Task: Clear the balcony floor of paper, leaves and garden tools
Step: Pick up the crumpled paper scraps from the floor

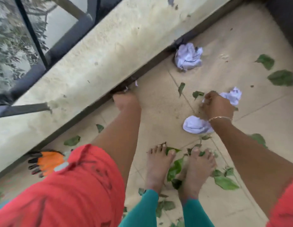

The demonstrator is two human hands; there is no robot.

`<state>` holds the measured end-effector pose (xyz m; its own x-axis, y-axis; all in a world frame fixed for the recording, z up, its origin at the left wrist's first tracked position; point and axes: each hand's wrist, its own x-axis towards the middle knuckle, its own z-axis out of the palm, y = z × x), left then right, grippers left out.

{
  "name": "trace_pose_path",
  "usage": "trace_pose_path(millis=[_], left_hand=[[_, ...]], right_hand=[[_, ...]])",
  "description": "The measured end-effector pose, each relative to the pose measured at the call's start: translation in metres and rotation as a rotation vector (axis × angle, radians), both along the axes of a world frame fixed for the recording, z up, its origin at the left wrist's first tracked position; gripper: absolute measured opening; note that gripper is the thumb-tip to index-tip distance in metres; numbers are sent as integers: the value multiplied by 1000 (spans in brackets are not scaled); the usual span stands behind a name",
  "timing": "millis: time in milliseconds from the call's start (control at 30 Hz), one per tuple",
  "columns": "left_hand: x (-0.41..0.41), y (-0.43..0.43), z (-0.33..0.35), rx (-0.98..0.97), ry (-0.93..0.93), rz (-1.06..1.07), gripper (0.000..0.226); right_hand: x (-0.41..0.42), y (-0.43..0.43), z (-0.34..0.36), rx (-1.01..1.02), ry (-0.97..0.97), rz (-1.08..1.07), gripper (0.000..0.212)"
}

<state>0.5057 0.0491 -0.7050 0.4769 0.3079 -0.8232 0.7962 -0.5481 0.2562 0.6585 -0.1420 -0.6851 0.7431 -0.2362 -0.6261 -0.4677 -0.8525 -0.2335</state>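
My right hand (pixel 217 106) is curled low over the floor and grips a crumpled white paper (pixel 233 95) that sticks out past its knuckles. A second paper ball (pixel 195 126) lies just under that wrist. A third paper ball (pixel 188 57) lies further off by the wall base. My left hand (pixel 126 102) reaches down to a dark clump (pixel 122 88) at the foot of the wall; its fingers are hidden and blurred. Green leaves (pixel 281 77) are scattered across the tiles, several around my bare feet (pixel 160 166). An orange hand rake (pixel 47 163) lies against the wall at left.
A low cream parapet wall (pixel 96 51) with a dark metal railing (pixel 63 45) runs diagonally along the left. The tiled floor (pixel 257 115) stretches to the right. More dark debris (pixel 178 44) sits at the wall base near the far paper ball.
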Motion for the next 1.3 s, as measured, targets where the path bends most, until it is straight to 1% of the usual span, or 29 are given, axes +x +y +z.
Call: trace_pose_path(millis=[67,100,167,200,267,300,367,433,467,567,633,667,700,800,833,867,900,933,967,1000,1033,1067,1100,1133,1167,1233,1300], left_hand=[[-25,-13,2,-59,-60,-240,24],[-24,-12,5,-74,-55,-292,24],[-11,-4,4,-77,2,-274,23],[-9,-4,2,-87,0,-253,24],[-10,-3,-3,-70,-44,-279,26],[-8,-2,-1,-75,-21,-303,27],[-3,-4,-5,-82,-70,-192,26],[5,0,-6,-25,-142,-131,28],[4,1,-7,-5,-152,-150,29],[0,0,-9,19,-81,-305,39],[-3,-6,-9,4,-83,-313,42],[-3,-7,-10,35,-113,-332,39],[1,-8,-6,66,-103,-366,34],[-12,-15,-5,89,19,-568,27],[-11,-16,-7,115,12,-584,26],[-20,-14,-9,115,27,-549,24],[-14,-13,-7,66,-15,-514,22],[8,-11,-8,53,-115,-465,22],[49,-13,-4,88,-273,-443,26],[112,-21,13,108,-389,-426,29],[167,-37,29,193,-577,-493,22],[214,-52,37,196,-626,-458,11],[230,-62,30,291,-655,-508,8],[241,-67,20,329,-675,-549,10],[250,-70,14,357,-657,-660,13],[243,-67,8,350,-576,-769,20],[244,-66,13,330,-622,-733,18]], right_hand=[[0,1,-13,-7,-35,16,17],[-1,1,-17,-13,-57,32,14],[-1,3,-23,-11,-77,82,14],[-1,3,-23,-5,-81,94,15],[0,1,-22,35,-98,72,16],[0,-1,-20,65,-113,45,16],[-2,-3,-14,126,-151,3,14],[-5,-5,-9,184,-182,-7,12],[-7,-6,-7,208,-193,-18,13],[-13,-9,-8,237,-214,-49,20],[-15,-12,-9,211,-233,-83,24],[-15,-15,-9,185,-246,-102,25],[-16,-18,-9,151,-266,-117,25],[-15,-32,-4,72,-332,-208,19],[-14,-39,-2,69,-344,-263,16],[-13,-45,0,63,-347,-299,14],[-13,-51,1,47,-350,-307,13],[-12,-57,2,29,-358,-293,13],[-10,-60,2,34,-372,-269,13],[-9,-62,-1,63,-380,-231,12],[-8,-63,-5,99,-355,-175,11],[-6,-64,-10,119,-292,-109,13],[-4,-66,-16,117,-211,-54,17],[-3,-68,-21,97,-146,-10,20],[-1,-69,-23,57,-117,42,22],[1,-71,-18,-31,-138,149,19],[0,-73,-4,-63,-157,141,19]])
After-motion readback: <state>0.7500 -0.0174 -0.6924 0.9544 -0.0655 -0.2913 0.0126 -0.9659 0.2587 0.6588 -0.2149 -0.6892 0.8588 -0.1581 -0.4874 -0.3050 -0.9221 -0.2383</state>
